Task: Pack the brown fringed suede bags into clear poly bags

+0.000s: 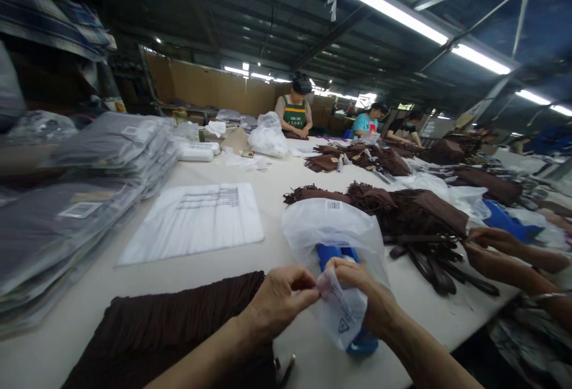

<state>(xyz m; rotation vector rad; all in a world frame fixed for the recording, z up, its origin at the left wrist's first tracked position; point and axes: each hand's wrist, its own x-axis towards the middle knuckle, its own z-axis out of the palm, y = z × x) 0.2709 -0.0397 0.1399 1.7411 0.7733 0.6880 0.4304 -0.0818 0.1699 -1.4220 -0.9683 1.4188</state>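
Note:
My left hand (283, 296) is closed, its thumb and forefinger pinching at the edge of a translucent plastic bag (346, 314) printed with a recycling triangle. Gripping that same bag from the other side is my right hand (364, 288), also closed. Behind my hands a wider sheet of cloudy plastic (330, 222) with a barcode label spreads over a blue object (330, 255); whether it is part of the same bag I cannot tell. Below my left forearm lies a dark brown fringed item (179, 323), probably a handbag, flat on the table (232, 270).
Stacked grey packed items (107, 198) with barcodes stand at left. Flat white plastic bags (205, 219) lie ahead. Brown fringed bags (402, 207) with straps pile up at right, beside another person's hands (504, 252). A co-worker in a green apron (295, 112) stands across the table.

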